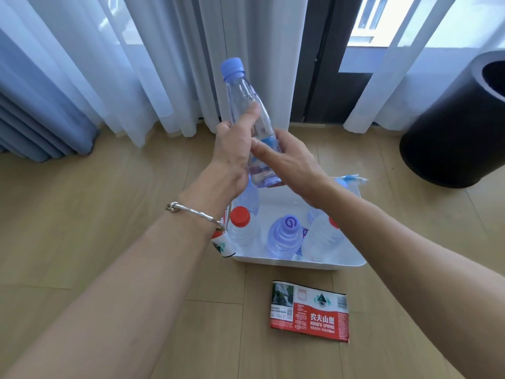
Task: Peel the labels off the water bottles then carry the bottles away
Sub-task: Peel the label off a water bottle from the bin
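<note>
Both hands, left and right, clamp 1 blue-capped water bottle above the white tub; steadying it would help its label peel cleanly.

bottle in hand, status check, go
Left hand and right hand both gripping blue-capped bottle above white tub. Label partly on. One red label on floor. Nothing blocking.

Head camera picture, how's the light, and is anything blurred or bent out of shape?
Head view: daylight comes through the sheer curtains, and the window behind them is blown out; the bottle held in the left hand and right hand is slightly motion-blurred, while the red label on the floor reads sharply; the wide lens stretches the forearms at the lower corners and tilts the black bin.
</note>
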### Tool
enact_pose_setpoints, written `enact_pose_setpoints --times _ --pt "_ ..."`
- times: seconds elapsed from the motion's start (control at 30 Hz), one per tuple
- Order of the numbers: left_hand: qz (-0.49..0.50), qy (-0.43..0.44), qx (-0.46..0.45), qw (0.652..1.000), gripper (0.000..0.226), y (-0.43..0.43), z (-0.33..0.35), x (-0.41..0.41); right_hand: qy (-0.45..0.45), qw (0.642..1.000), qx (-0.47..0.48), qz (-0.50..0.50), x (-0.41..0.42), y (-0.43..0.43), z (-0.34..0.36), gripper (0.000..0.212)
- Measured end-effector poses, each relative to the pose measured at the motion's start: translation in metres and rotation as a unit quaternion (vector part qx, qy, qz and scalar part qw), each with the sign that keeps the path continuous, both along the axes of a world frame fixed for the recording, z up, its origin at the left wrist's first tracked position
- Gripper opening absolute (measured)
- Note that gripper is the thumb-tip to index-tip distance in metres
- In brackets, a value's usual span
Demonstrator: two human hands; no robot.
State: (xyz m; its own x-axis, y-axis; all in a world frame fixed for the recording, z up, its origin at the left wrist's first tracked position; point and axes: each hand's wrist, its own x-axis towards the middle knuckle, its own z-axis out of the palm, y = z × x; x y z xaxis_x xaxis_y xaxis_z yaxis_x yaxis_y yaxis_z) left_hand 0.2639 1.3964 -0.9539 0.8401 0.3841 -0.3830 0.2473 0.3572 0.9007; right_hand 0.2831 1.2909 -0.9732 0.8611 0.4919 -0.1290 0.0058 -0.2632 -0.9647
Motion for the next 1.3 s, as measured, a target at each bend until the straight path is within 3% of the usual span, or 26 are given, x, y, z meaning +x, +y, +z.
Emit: enact_pose_setpoints --times 0.17,0.33,0.47,0.6,0.8,1.0,1.17,1.3 --pt "0.021 -0.002 0.022 1.000 0.062 0.005 -0.007 0.002 0.000 0.999 0.034 -0.001 0.001 0.002 -0.010 0.030" --pt "0.057 -0.016 0.003 0.998 0.052 0.010 -0.011 0.001 0.038 0.995 0.083 0.025 0.002 0.002 -0.012 0.028" --pt "0.136 -0.024 -0.019 0.990 0.075 0.013 -0.015 0.001 -0.054 0.997 0.037 -0.041 -0.001 0.016 -0.014 0.022" --pt "0.186 -0.026 0.015 0.982 0.058 0.013 -0.021 0.004 -0.092 0.988 -0.016 -0.125 0.001 0.024 -0.014 0.014" --pt "0.156 -0.032 0.049 0.986 0.078 0.013 -0.024 0.001 0.034 0.992 0.014 -0.117 0.009 0.018 -0.011 0.025" --pt "0.125 -0.046 0.033 0.991 0.033 0.020 -0.032 0.001 0.115 0.986 0.061 -0.104 0.016 0.000 -0.009 0.027" --pt "0.137 -0.048 -0.037 0.989 0.042 0.020 -0.024 0.002 0.104 0.989 0.087 -0.061 0.012 -0.002 -0.004 0.020" --pt "0.151 -0.042 -0.029 0.987 0.048 0.023 -0.024 0.002 0.176 0.983 0.051 0.019 0.005 0.003 -0.010 0.050"
